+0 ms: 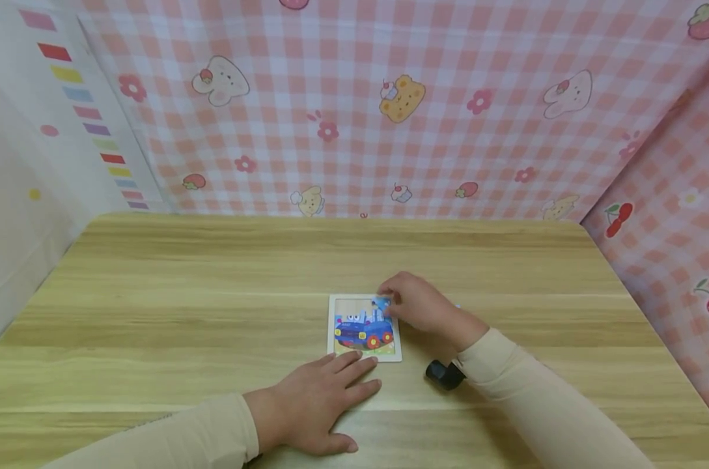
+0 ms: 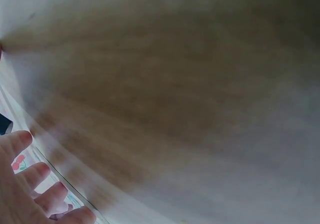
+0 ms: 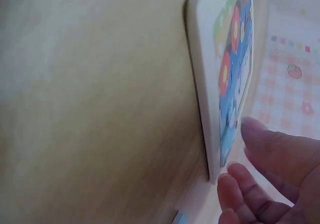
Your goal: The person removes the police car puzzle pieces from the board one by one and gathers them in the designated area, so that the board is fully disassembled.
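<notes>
A square jigsaw puzzle (image 1: 366,329) with a pale frame lies on the table, its picture a blue truck with red wheels. Bare wood backing shows at its upper left. At the upper right corner, my right hand (image 1: 421,305) pinches a light blue puzzle piece (image 1: 381,303) between bent thumb and fingers. In the right wrist view the thumb (image 3: 272,149) is at one end of this piece and the fingertips are near the frame's corner. My left hand (image 1: 316,404) lies spread, palm down, fingertips on the frame's near edge.
Another blue piece (image 3: 180,218) lies on the table beyond the frame, mostly hidden by my right wrist in the head view. A black wrist camera (image 1: 444,374) sits under the right cuff. Behind the wooden table (image 1: 213,273) hangs a pink checked cloth (image 1: 354,85).
</notes>
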A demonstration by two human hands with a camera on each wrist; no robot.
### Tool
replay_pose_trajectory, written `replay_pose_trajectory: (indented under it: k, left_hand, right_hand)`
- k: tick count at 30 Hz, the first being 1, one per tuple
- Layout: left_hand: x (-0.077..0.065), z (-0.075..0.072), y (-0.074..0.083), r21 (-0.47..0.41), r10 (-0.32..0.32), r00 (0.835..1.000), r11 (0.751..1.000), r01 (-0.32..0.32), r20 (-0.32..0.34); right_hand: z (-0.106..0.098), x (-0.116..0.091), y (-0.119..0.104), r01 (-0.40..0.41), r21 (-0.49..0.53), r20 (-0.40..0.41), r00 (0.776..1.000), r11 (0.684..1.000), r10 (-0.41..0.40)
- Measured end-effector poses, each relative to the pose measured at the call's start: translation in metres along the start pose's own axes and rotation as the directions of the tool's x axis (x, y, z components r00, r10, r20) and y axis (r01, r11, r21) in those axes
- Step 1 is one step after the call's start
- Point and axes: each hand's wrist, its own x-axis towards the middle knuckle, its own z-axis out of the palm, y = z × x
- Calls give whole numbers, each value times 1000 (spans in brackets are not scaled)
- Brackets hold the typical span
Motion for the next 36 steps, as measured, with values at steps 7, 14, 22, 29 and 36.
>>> replay_pose_trajectory:
  k: [7, 14, 22, 29, 36]
  left_hand:
    - [-1, 1, 0, -5, -1, 1000, 1000, 1, -5]
    - [-1, -1, 2, 14, -17, 1000, 1000, 17, 13]
    - [0, -1, 1, 24, -14, 1000, 1000, 14, 13]
    - [0, 1, 1, 37, -2, 1000, 999, 3, -20]
    - [0, -1, 2, 39, -25, 1000, 999, 24, 7]
  right_hand:
    - [5, 3, -5, -18, -36, 18, 1000, 999, 19]
    - [7, 4, -8, -26, -54, 12, 1000, 998, 27]
    - [6, 7, -5, -17, -60, 1, 1000, 998, 17]
    - [6, 6, -4, 7, -17, -10, 1000, 1000, -7]
    - [5, 4, -4, 48, 59, 7, 999, 997, -48]
